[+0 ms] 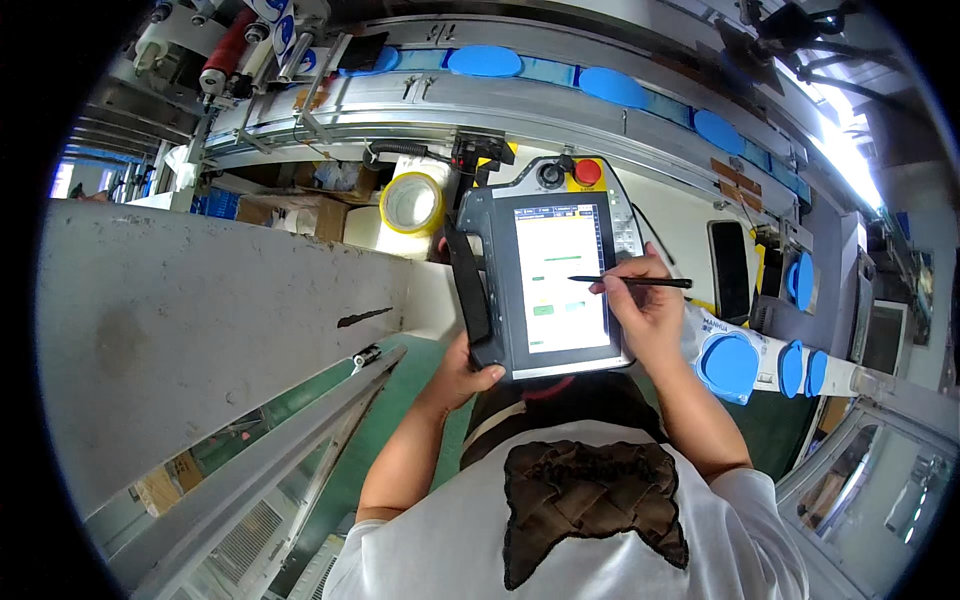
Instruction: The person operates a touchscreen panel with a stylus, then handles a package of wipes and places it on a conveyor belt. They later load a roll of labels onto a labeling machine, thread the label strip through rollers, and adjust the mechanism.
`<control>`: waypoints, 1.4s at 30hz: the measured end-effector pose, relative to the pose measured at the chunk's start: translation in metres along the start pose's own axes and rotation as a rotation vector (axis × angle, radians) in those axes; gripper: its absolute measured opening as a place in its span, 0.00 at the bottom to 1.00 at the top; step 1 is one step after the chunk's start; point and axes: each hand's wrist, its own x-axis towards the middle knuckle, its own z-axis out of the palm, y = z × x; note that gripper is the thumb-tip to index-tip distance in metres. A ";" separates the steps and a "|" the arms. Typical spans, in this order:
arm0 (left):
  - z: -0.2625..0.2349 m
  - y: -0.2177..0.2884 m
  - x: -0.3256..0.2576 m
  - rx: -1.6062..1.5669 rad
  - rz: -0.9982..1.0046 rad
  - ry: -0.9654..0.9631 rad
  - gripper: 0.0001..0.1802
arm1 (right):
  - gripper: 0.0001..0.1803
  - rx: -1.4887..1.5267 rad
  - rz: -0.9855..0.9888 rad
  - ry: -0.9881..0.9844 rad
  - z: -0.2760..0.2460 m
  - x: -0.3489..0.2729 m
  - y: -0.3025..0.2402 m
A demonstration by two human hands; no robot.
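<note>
A dark grey handheld control pendant (507, 290) with a lit white touchscreen is held in front of me. My left hand (470, 377) grips its lower left corner, the thumb on the front edge and the other fingers hidden behind. Between the fingers of my right hand (645, 310) is a thin black stylus (655, 282), its tip over the screen's right part; I cannot tell whether it touches. A red emergency stop button (587, 172) and a black knob (551, 175) sit at the pendant's top. A black strap (467, 285) runs along its left side.
Behind the pendant, a conveyor (545, 72) carries several blue round pieces (485, 61). A yellow tape roll (411, 204) lies left of the pendant, a black phone (729, 270) to its right. More blue discs (729, 364) are at right. A broad grey panel (230, 330) fills the left.
</note>
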 end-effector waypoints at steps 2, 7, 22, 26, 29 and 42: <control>-0.003 0.000 0.000 0.049 0.000 -0.012 0.37 | 0.03 -0.035 -0.027 0.004 -0.004 -0.003 0.000; 0.000 -0.001 -0.002 0.023 0.011 0.024 0.37 | 0.01 -0.113 -0.120 -0.012 -0.004 -0.003 -0.001; 0.003 0.002 -0.001 -0.005 0.001 0.030 0.39 | 0.05 -0.227 -0.238 -0.054 0.000 -0.006 0.005; 0.004 0.002 -0.001 -0.009 -0.004 0.033 0.39 | 0.05 -0.211 -0.218 -0.051 0.000 -0.007 0.003; 0.005 0.003 -0.001 -0.014 -0.011 0.042 0.38 | 0.04 -0.215 -0.213 -0.063 0.000 -0.006 0.001; 0.004 0.004 -0.001 -0.020 -0.024 0.024 0.39 | 0.03 -0.236 -0.189 0.052 0.000 -0.005 0.003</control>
